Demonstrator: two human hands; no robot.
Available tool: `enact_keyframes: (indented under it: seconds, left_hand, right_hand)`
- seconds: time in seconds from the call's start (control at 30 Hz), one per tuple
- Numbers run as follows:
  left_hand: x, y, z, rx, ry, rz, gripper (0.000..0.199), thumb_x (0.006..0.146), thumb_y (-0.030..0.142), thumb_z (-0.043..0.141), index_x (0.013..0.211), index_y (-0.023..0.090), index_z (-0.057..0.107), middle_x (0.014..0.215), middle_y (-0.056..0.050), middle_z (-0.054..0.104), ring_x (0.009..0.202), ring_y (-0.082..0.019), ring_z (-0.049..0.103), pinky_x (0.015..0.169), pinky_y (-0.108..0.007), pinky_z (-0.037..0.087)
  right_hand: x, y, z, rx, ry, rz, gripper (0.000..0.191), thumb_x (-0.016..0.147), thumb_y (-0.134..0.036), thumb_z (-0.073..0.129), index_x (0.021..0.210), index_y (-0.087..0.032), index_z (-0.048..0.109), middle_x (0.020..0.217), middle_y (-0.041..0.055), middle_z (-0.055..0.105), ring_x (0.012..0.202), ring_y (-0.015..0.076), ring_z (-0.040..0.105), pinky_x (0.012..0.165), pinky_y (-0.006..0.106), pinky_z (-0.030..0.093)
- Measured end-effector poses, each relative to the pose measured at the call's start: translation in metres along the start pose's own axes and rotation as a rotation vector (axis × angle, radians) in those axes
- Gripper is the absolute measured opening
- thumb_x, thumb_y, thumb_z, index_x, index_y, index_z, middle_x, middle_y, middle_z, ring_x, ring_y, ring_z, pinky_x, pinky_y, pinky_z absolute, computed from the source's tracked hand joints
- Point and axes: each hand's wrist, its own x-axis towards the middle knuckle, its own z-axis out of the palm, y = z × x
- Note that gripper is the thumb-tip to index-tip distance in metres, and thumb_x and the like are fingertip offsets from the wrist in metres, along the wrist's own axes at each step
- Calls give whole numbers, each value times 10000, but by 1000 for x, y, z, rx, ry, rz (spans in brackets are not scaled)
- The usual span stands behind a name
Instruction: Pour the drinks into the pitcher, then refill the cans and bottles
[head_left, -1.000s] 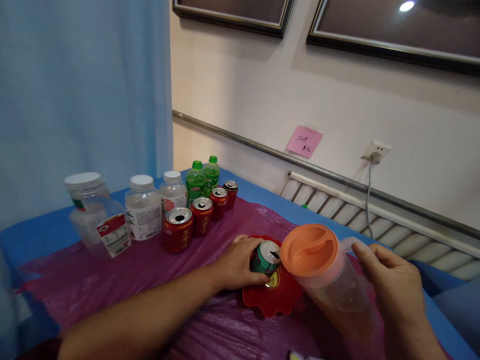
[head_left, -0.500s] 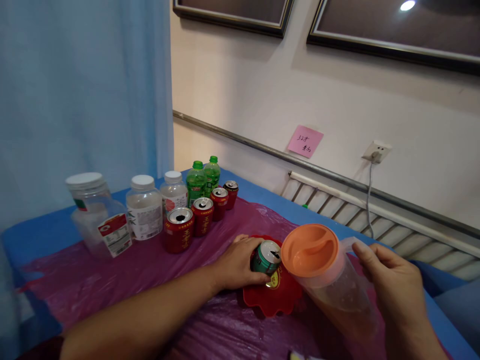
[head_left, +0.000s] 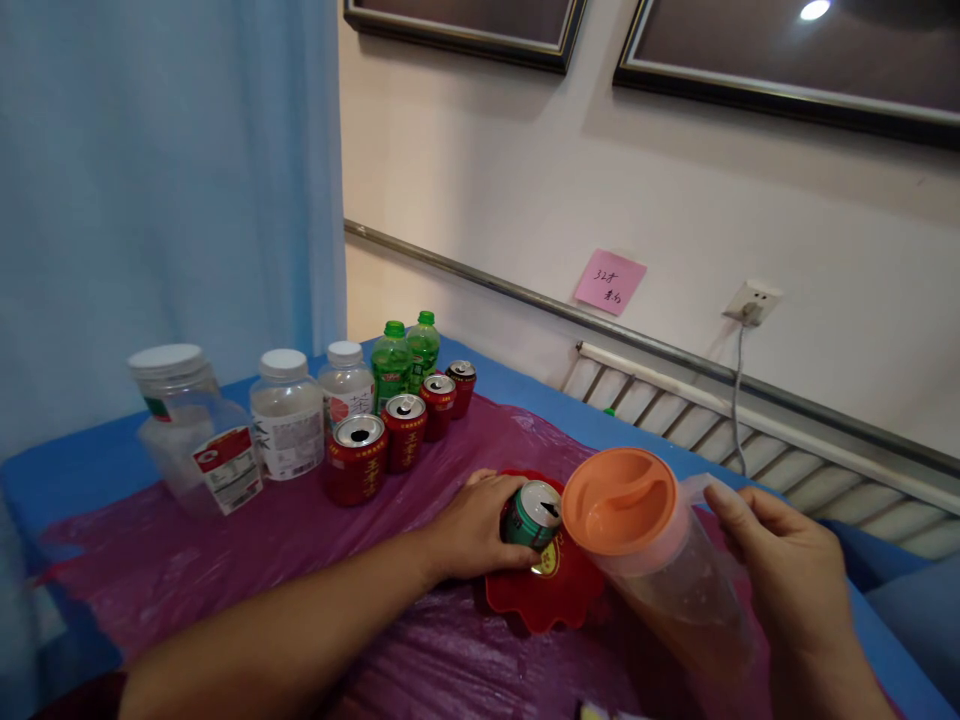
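Note:
My left hand (head_left: 480, 525) is wrapped round a green can (head_left: 531, 520) with its top opened. The can is over a red scalloped tray (head_left: 544, 600) with a yellow emblem. My right hand (head_left: 784, 550) grips the handle of a clear pitcher (head_left: 690, 600) with an orange lid (head_left: 621, 500). The pitcher leans left, its lid close beside the can, and holds some brownish liquid. No stream of liquid can be made out between them.
Red cans (head_left: 356, 465) stand in a row on purple plastic sheeting (head_left: 285, 590). Behind them are green bottles (head_left: 392, 365), white-capped jars (head_left: 289, 425) and a large clear jar (head_left: 187, 430). A radiator (head_left: 675, 410) runs along the wall past the blue table edge.

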Motion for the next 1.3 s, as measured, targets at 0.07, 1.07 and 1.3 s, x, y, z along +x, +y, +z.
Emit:
enact_keyframes:
  seconds: [0.07,1.07,1.3]
  left_hand:
    - [0,1,0,4,-5,-1,640,632,395,867,1220,295,638,1201,-10,707,1092,-289,599,1000,-411,368]
    - [0,-2,1,-2,3,16,685,624,388,884,1249,294,620,1243,5,695,1138,-276,603,1035,-404,353]
    - [0,-2,1,8,-11,26,659,640,397,868,1246,302,626,1253,-4,698,1138,-284,604,1051,-413,351]
  right_hand:
    - [1,1,0,-1,-1,5,517,695,-611,756,530,-197,492,551,-50,377,554,111,326,483,234,266]
    - [0,1,0,8,2,30,533,681,-618,767,525,-195,483,555,-52,364,563,109,316,482,229,259]
    - [0,2,-1,-12,9,15,524,690,-622,761,533,-197,498,553,-52,371,552,110,325,479,230,263]
